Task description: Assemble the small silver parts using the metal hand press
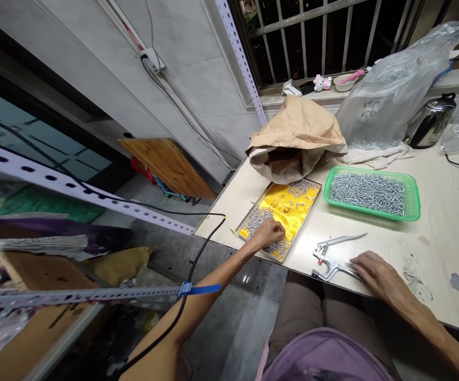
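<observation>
My left hand [271, 233] is over a shallow tray [301, 225] lined with yellow cloth, fingertips pinched together among small silvery metal pieces that look like screws or rivets. Whatever sits between those fingertips is too small to make out. Loose piles of the pieces [258, 218] lie at the tray's near left and far end. My right hand [378, 272] lies low on the table, its fingers closed about the lower handle of metal hand pliers [332, 267]. The pliers rest near the table's front edge, jaws pointing left, with the upper handle [344, 239] spread away from my hand.
A green plastic basket [414, 198] full of the same pieces stands right of the tray. Behind are an open brown paper sack [301, 124], a clear plastic bag [400, 90] and a metal kettle [433, 121]. A black cable [198, 264] and perforated rail [134, 293] cross near my left arm.
</observation>
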`<state>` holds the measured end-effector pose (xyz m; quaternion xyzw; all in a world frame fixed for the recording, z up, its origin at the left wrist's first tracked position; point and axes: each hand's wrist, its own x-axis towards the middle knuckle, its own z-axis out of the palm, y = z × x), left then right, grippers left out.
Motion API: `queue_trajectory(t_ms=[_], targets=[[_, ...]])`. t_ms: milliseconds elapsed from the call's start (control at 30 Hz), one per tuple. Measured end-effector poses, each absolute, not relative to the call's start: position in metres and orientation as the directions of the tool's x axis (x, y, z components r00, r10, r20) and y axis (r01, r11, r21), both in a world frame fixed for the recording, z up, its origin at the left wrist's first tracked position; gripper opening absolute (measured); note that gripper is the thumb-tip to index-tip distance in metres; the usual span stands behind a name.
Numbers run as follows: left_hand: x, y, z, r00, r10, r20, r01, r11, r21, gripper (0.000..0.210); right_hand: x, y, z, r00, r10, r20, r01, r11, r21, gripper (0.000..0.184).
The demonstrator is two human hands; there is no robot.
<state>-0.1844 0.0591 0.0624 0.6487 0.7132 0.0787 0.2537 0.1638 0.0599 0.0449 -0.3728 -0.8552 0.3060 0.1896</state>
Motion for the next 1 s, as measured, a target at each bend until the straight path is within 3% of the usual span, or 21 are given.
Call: queue_trajectory(t_ms=[100,200,333,500,667,767,900,1000], targets=[[-0.193,0.057,0.057,-0.066,0.951,-0.302,0.687,0.263,0.678,0.009,0.166,0.058,0.045,-0.655,0.751,0.078,0.520,0.524,-0.674,0.035],[-0.198,0.052,0.056,-0.106,0.931,-0.348,0.422,0.359,0.832,0.014,0.167,0.057,0.045,-0.649,0.758,0.064,0.524,0.507,-0.684,0.034],[-0.201,0.047,0.059,-0.108,0.883,-0.457,0.137,0.468,0.873,0.031,0.167,0.052,0.045,-0.646,0.762,0.053,0.520,0.490,-0.700,0.032],[-0.204,0.044,0.061,-0.069,0.854,-0.515,-0.017,0.515,0.857,0.040,0.167,0.048,0.044,-0.649,0.759,0.053,0.514,0.489,-0.705,0.031],[-0.201,0.041,0.058,-0.089,0.868,-0.489,0.072,0.495,0.866,0.034,0.167,0.047,0.045,-0.645,0.762,0.053,0.512,0.483,-0.710,0.030],[-0.197,0.039,0.059,-0.171,0.890,-0.423,0.293,0.456,0.841,0.021,0.167,0.045,0.046,-0.647,0.761,0.050,0.515,0.484,-0.708,0.030],[-0.193,0.037,0.068,-0.225,0.956,-0.186,0.622,0.288,0.729,0.009,0.167,0.043,0.047,-0.648,0.760,0.060,0.513,0.493,-0.703,0.029],[-0.182,0.033,0.079,-0.210,0.958,-0.197,0.618,0.286,0.733,0.008,0.165,0.041,0.048,-0.648,0.758,0.080,0.499,0.501,-0.708,0.029]])
